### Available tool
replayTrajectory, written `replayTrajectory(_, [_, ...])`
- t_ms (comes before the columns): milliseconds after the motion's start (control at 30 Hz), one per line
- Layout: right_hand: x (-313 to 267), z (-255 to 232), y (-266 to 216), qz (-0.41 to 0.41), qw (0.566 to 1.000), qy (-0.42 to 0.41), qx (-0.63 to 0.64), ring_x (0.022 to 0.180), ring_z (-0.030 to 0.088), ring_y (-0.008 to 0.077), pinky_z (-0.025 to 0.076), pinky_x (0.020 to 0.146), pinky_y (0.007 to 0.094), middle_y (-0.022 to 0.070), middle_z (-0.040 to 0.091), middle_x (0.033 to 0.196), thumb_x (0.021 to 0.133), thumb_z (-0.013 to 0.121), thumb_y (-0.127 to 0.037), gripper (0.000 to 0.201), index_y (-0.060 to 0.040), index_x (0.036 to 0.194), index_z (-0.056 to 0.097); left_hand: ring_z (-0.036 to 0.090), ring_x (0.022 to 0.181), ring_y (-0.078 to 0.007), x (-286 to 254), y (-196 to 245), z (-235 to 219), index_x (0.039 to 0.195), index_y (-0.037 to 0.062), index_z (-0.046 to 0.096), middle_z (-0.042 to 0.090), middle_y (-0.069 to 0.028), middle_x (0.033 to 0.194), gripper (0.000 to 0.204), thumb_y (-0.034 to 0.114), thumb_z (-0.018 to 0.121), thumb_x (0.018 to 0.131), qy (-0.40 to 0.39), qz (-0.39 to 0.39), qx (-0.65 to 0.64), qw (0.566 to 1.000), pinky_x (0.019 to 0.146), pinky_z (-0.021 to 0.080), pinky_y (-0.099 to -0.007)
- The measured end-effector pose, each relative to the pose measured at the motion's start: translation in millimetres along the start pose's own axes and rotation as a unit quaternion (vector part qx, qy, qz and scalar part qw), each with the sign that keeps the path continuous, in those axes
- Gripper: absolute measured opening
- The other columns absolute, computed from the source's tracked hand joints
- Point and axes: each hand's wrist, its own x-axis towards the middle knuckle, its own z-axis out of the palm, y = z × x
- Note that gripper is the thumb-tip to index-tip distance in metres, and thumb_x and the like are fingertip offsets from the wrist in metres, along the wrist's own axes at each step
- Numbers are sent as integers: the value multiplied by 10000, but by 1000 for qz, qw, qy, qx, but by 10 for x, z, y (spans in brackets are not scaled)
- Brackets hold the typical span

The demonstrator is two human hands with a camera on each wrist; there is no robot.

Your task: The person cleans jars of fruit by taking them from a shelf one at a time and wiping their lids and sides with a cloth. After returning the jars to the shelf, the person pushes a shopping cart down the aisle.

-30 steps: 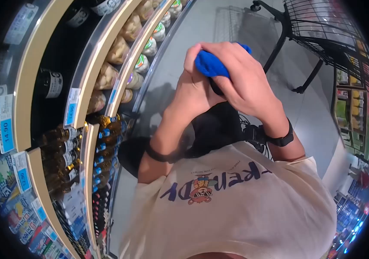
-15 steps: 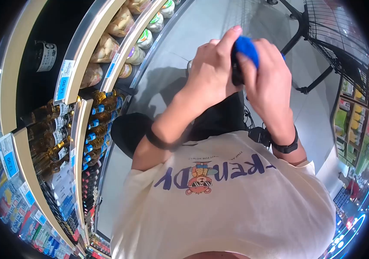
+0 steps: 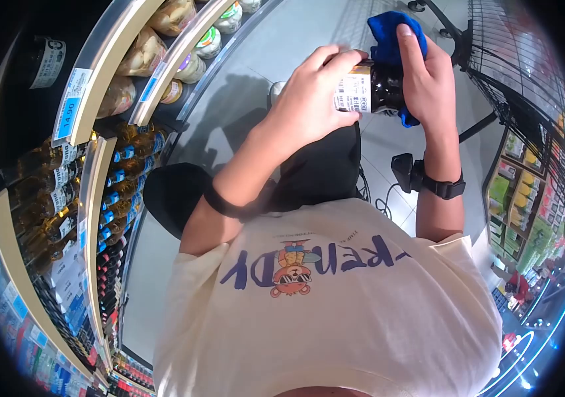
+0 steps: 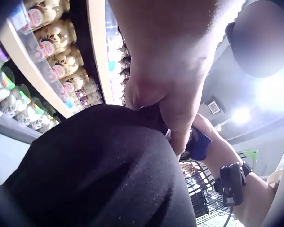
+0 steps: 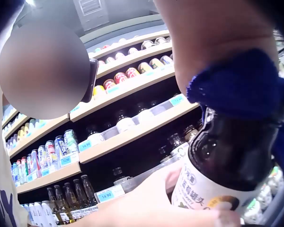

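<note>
A dark glass jar with a white label (image 3: 355, 92) lies sideways between the hands in the head view. The left hand (image 3: 312, 99) grips its labelled end, fingers and thumb curled round it. At the other end, the right hand (image 3: 431, 83) holds a blue cloth (image 3: 395, 34), thumb on top, against the jar. In the right wrist view the cloth (image 5: 241, 85) wraps the jar's upper end under the right hand (image 5: 217, 33), hiding the top; the left hand (image 5: 151, 205) holds the label below. The left wrist view shows the left hand (image 4: 163, 94), jar mostly hidden.
Shelves with bottles (image 3: 127, 178) and jars (image 3: 142, 51) run along the left. A black wire shopping cart (image 3: 514, 53) stands at the upper right, with stocked displays (image 3: 524, 192) beyond. A dark-clothed leg (image 3: 319, 172) is below the hands. Grey tiled floor (image 3: 249, 66) lies between.
The hands have shifted right and drawn apart from their clasped position, exposing the jar's label and dark glass. More of the blue cloth shows, spread above the right hand.
</note>
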Motion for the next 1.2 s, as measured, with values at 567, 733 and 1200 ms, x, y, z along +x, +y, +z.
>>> replayTrajectory(567, [-559,490,112,-410,883,30,-226,1253,639,354,485,1091,424,209,642,1394,865,649,24,584,3,1441,557,717,1075,-338,-40,-167,28,1327,-61,539,715,-213,1156,655,99,836,764,92,-77,-106,987,929,564,-369])
replayTrajectory(733, [-706,586,633,-192,975,96,49,1261,642,326,470,1119,428,242,643,1379,1019,542,-14,404,48,1418,540,724,1084,-260,-101,-104,-8,1288,-13,580,716,-178,1180,819,181,981,601,153,-143,-277,938,938,566,-368])
replayTrajectory(1200, [-236,320,462,-61,779,-218,584,1384,511,464,416,1165,553,320,482,1515,1020,440,-480,667,8,1471,502,645,1146,-271,-306,415,-148,1213,47,452,570,-148,1250,840,160,1021,607,115,-53,-198,972,967,539,-411])
